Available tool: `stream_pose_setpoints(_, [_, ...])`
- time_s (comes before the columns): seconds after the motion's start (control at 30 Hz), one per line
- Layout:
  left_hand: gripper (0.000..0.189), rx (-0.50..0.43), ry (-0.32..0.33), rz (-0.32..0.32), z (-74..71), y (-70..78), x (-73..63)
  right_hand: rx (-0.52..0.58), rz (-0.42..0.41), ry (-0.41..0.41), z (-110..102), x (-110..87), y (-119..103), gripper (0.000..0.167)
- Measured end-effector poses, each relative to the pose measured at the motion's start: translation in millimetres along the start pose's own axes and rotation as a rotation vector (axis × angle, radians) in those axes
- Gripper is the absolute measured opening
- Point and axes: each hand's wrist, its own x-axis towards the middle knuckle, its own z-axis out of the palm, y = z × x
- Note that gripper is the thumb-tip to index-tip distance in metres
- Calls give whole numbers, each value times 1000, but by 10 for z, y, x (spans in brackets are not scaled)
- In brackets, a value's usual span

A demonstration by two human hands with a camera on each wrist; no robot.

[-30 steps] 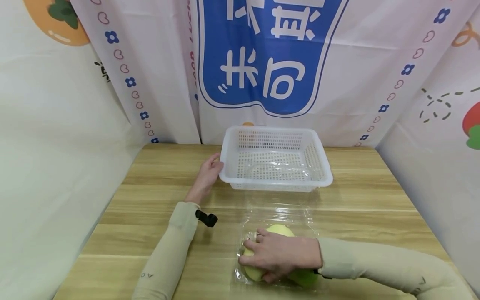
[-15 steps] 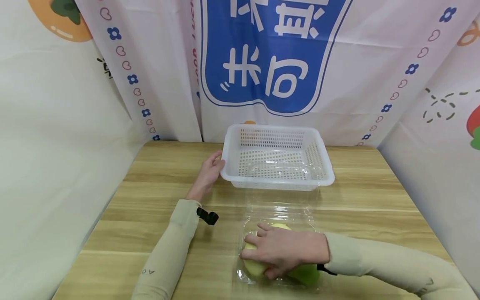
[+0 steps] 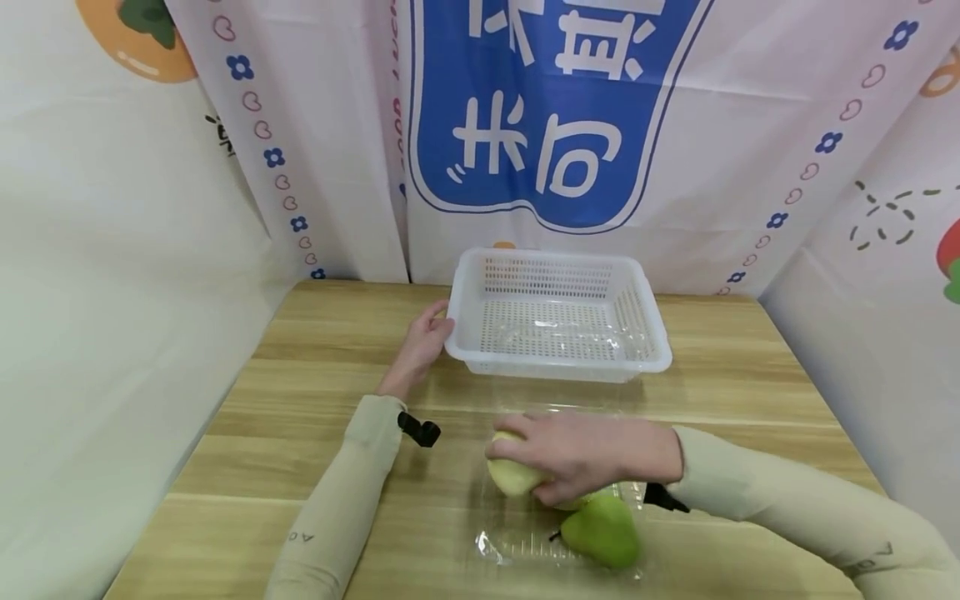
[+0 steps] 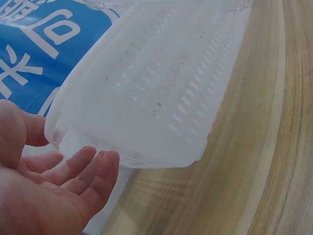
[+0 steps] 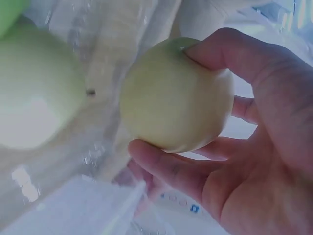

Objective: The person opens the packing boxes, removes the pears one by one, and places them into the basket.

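My right hand [image 3: 581,454] holds a pale yellow round fruit [image 5: 173,98], thumb on its top and fingers around its side. It is lifted over a clear plastic clamshell box [image 3: 517,542]. In the box lie a green pear [image 3: 603,533] with its stem to the left and a second pale yellow fruit [image 5: 36,90], mostly hidden by my right hand in the head view. My left hand [image 3: 420,346] holds the left end of a white plastic basket [image 3: 558,367], its fingers [image 4: 105,171] bent at the rim in the left wrist view.
The clamshell's clear lid [image 3: 570,337] stands open, overlapping the front of the basket. All this is on a wooden table [image 3: 315,375]. A printed cloth [image 3: 697,167] hangs behind the table, and white cloths flank both sides.
My right hand has raised the pale yellow fruit up and away from the clamshell's floor, uncovering more of the green pear. My left hand stays at the basket; the head view has shifted slightly.
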Motion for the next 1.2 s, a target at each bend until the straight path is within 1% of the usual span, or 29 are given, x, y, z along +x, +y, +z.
stream_pose_setpoints(0.17, [47,11,-5,11,-3,-14,-7,52,-3,83,-177,-47,184,64])
stream_pose_setpoints(0.27, [47,9,-7,14,4,-23,-11,55,14,125,-294,-86,299,65])
stream_pose_setpoints(0.43, [48,-26,7,12,16,-56,-3,12,89,169,-494,-156,471,66])
stream_pose_setpoints(0.53, [48,-43,15,19,9,-74,8,8,130,196,-610,-203,589,65])
stream_pose_setpoints(0.67, [48,-48,11,24,2,-77,18,40,203,218,-767,-298,777,63])
stream_pose_setpoints(0.8, [49,-58,17,26,5,-82,8,79,295,226,-895,-407,1000,62])
stream_pose_setpoints(0.97, [49,-60,15,33,8,-94,-6,133,410,250,-946,-509,1316,60])
stream_pose_setpoints(1.1, [49,-66,17,33,10,-101,6,142,495,250,-914,-549,1573,60])
stream_pose_setpoints(1.2, [49,-58,18,41,6,-103,16,149,532,244,-877,-569,1741,60])
